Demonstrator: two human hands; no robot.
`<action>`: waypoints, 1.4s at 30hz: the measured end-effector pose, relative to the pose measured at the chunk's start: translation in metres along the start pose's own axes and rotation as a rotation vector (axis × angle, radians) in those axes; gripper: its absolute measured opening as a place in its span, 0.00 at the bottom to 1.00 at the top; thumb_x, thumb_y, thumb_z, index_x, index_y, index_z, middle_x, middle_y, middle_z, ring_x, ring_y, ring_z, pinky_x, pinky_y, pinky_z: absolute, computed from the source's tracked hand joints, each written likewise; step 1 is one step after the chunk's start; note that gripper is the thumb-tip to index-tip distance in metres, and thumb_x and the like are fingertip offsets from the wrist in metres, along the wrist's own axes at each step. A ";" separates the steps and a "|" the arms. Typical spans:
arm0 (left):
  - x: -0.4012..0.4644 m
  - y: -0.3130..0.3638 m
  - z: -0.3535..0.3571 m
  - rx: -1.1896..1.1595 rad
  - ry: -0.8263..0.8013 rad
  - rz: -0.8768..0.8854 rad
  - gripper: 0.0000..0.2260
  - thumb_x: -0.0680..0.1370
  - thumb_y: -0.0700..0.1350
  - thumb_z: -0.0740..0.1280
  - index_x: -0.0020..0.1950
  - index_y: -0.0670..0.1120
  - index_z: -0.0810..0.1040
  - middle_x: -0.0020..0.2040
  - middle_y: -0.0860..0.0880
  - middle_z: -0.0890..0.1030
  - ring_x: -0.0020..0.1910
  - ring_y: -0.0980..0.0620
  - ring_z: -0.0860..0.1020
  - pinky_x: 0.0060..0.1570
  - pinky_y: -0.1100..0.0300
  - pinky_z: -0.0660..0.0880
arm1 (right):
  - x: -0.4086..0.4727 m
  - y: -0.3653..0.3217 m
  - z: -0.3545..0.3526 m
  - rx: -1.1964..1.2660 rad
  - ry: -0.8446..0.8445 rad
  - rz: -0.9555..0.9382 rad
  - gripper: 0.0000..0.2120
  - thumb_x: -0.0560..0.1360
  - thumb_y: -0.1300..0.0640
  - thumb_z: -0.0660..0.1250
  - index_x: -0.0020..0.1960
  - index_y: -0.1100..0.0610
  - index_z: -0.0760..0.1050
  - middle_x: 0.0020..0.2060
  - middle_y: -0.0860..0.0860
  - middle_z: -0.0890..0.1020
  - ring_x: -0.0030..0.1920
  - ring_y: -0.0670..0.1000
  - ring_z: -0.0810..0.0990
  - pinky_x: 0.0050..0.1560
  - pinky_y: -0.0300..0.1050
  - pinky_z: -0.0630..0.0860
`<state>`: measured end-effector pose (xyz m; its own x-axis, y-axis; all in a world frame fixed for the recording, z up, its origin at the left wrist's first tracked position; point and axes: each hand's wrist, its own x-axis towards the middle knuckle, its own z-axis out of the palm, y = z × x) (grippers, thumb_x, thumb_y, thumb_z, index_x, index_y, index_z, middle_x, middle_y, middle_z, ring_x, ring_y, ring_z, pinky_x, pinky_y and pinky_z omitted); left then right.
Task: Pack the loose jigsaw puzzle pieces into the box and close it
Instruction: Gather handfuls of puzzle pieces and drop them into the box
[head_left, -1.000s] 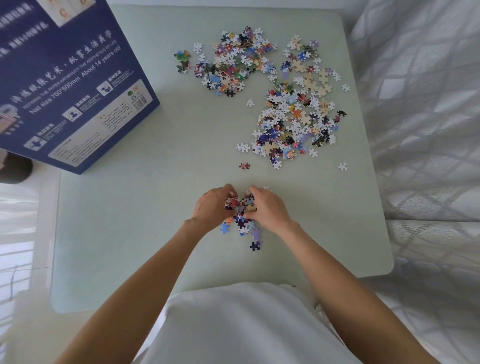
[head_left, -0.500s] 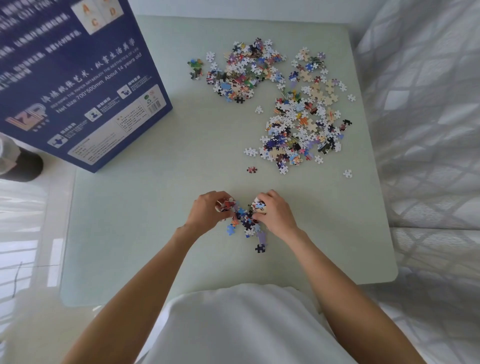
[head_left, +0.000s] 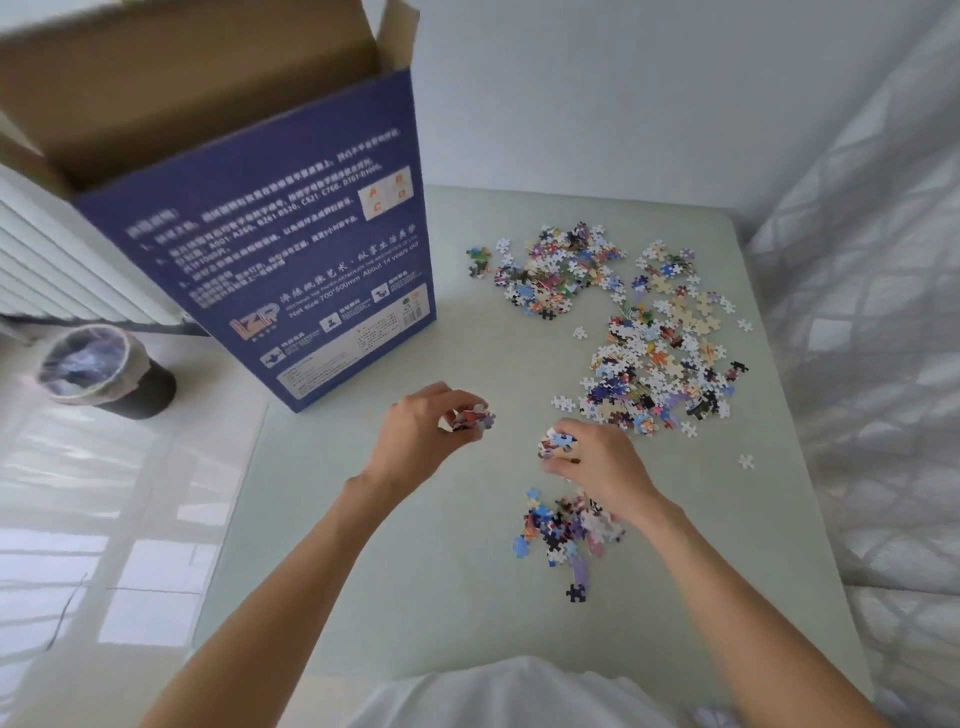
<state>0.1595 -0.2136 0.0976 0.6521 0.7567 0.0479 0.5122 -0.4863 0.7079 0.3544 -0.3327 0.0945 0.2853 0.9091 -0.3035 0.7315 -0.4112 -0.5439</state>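
A tall blue puzzle box (head_left: 291, 260) stands upright at the table's left, its top flaps open and its brown inside showing. My left hand (head_left: 421, 431) is lifted above the table, shut on a bunch of puzzle pieces (head_left: 470, 418), right of the box's lower corner. My right hand (head_left: 597, 462) grips another handful of pieces (head_left: 558, 446). Under it a small heap of pieces (head_left: 563, 527) lies on the table. Two big scattered heaps sit further back: one at the far middle (head_left: 556, 270), one at the right (head_left: 660, 364).
The pale green table (head_left: 363, 519) ends at the left and near me. A lined waste bin (head_left: 98, 369) stands on the floor left of the table. A radiator (head_left: 57, 260) is behind the box. Patterned white fabric (head_left: 872, 364) borders the table's right edge.
Both hands have risen from the small heap, each with a handful, and moved apart; the left went toward the box. The head tilted up, so the box's open top now shows.
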 end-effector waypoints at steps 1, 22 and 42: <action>0.010 0.005 -0.022 0.013 0.067 0.042 0.10 0.69 0.45 0.75 0.49 0.51 0.83 0.42 0.55 0.79 0.37 0.58 0.77 0.39 0.60 0.76 | 0.010 -0.017 -0.014 0.010 0.015 -0.057 0.18 0.71 0.52 0.72 0.57 0.60 0.75 0.37 0.52 0.79 0.35 0.48 0.75 0.34 0.34 0.69; 0.105 0.018 -0.257 0.425 0.461 -0.154 0.12 0.72 0.52 0.71 0.50 0.46 0.80 0.42 0.47 0.82 0.42 0.46 0.78 0.44 0.55 0.72 | 0.190 -0.283 -0.160 -0.030 0.276 -0.850 0.13 0.70 0.51 0.72 0.52 0.53 0.77 0.42 0.48 0.81 0.44 0.49 0.76 0.44 0.43 0.74; 0.099 0.013 -0.252 0.350 0.569 -0.053 0.07 0.77 0.52 0.65 0.50 0.54 0.82 0.42 0.55 0.83 0.41 0.58 0.80 0.43 0.57 0.78 | 0.214 -0.301 -0.142 -0.185 0.069 -0.892 0.05 0.72 0.55 0.71 0.47 0.53 0.79 0.38 0.48 0.83 0.37 0.46 0.81 0.48 0.49 0.77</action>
<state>0.0900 -0.0344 0.2894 0.2736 0.8492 0.4517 0.7493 -0.4826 0.4535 0.2834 -0.0047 0.3042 -0.4018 0.8889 0.2200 0.7845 0.4581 -0.4180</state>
